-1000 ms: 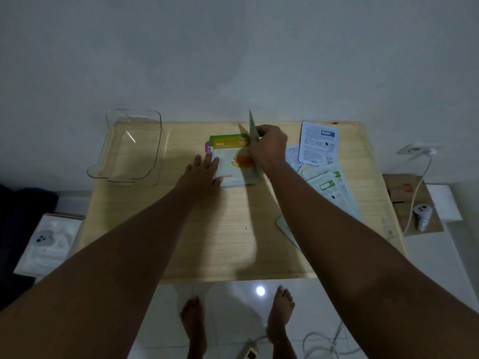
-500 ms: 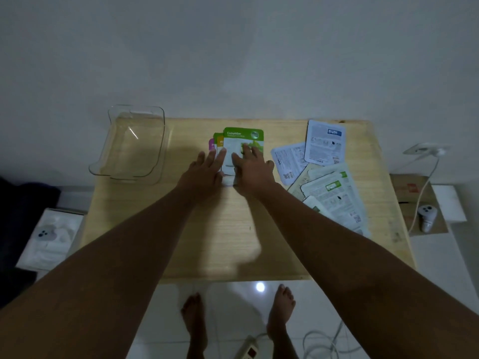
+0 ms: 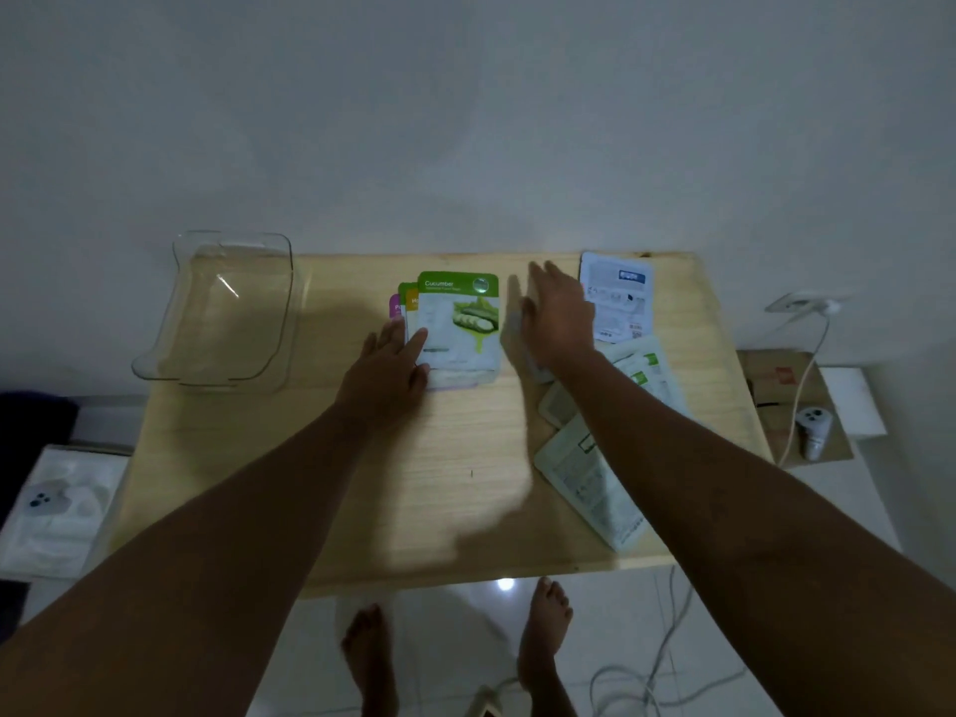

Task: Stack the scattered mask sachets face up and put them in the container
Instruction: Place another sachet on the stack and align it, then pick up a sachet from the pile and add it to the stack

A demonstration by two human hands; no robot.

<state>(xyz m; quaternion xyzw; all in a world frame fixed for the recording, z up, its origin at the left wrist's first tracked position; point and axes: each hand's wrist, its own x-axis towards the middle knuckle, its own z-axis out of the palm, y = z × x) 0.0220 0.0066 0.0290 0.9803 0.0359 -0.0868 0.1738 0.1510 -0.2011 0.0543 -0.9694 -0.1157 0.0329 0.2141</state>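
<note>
A small stack of mask sachets lies face up at the table's middle back, with a green cucumber sachet [image 3: 460, 323] on top and an orange and a purple one peeking out at its left. My left hand [image 3: 390, 367] rests flat on the stack's lower left corner, fingers spread. My right hand [image 3: 556, 315] hovers open to the right of the stack, over the face-down sachets. One white face-down sachet [image 3: 615, 295] lies at the back right; several more [image 3: 595, 473] spread along the right side under my forearm. The clear container [image 3: 227, 307] stands empty at the back left.
The wooden table [image 3: 455, 483] stands against a white wall. A white box with a controller [image 3: 51, 509] sits on the floor at the left. A cardboard sheet, a controller [image 3: 815, 426] and cables lie at the right. My bare feet show below the table's front edge.
My right hand laid the cucumber sachet face up on the stack, let go and moved right toward the face-down sachets. My left hand stayed on the stack.
</note>
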